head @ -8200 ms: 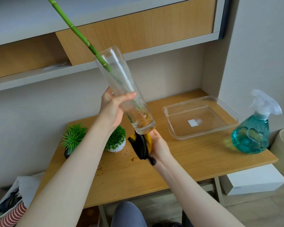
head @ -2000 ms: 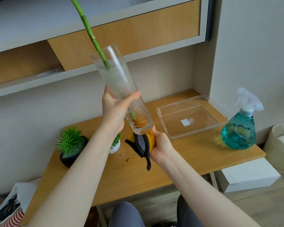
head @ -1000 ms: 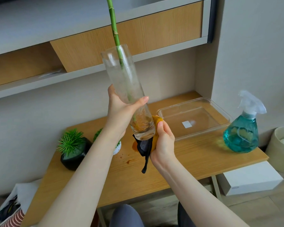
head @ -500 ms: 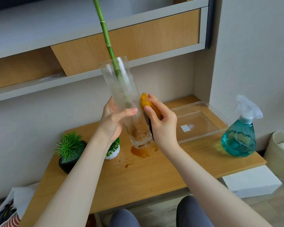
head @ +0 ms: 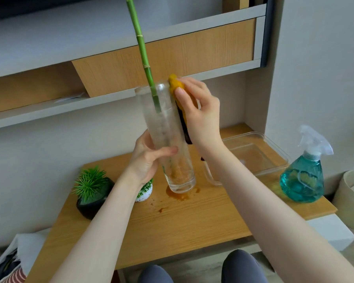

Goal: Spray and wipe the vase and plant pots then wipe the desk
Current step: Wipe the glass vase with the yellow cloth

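A tall clear glass vase (head: 166,127) with a green bamboo stalk (head: 141,48) stands nearly upright, its base on or just above the wooden desk (head: 192,221), over a brown wet stain (head: 182,196). My left hand (head: 149,158) grips the vase's lower middle. My right hand (head: 200,111) presses a yellow and black cloth (head: 177,86) against the vase's right side near the rim. A black pot with a spiky green plant (head: 92,193) and a small white pot (head: 144,194), partly hidden by my left forearm, sit at the desk's left.
A teal spray bottle (head: 305,174) stands at the desk's right edge, with a clear plastic tray (head: 260,152) behind my right arm. Shelves and a wooden cabinet hang above. A beige bin (head: 352,195) and a white box sit on the floor at right, a bag at lower left.
The vase has come down from the air, tilted, to nearly upright over the stain. My right hand has slid the cloth from under the base up the side to the rim.
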